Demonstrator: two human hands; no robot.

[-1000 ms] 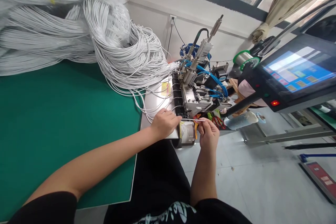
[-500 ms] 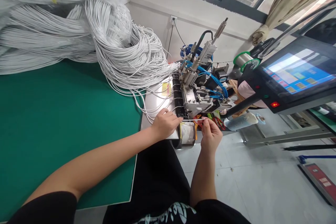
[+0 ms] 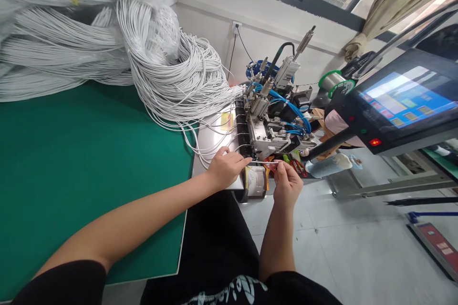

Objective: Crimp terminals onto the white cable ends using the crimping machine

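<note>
A white cable (image 3: 264, 162) is stretched between my two hands, in front of the near end of a metal wire-processing machine (image 3: 260, 134). My left hand (image 3: 226, 169) is closed on the cable, its fingertips by the machine's black guide strip (image 3: 242, 126). To the right, my right hand (image 3: 286, 184) pinches the cable's end between thumb and fingers; the tip itself is hidden. Other white cables run from a large bundle (image 3: 193, 74) over the metal plate (image 3: 209, 138) to the guide strip.
A green table (image 3: 93, 162) lies left, with plastic-wrapped cable coils (image 3: 60, 52) at its back. A lit touchscreen (image 3: 408, 97) and a solder wire spool (image 3: 335, 83) stand right. Below the machine are a white roll (image 3: 255, 182) and coloured-handled tools (image 3: 298, 167).
My left fingertips have slid slightly right along the cable. A slim cylinder on top of the machine has shifted a little to the right. My right hand has hardly moved.
</note>
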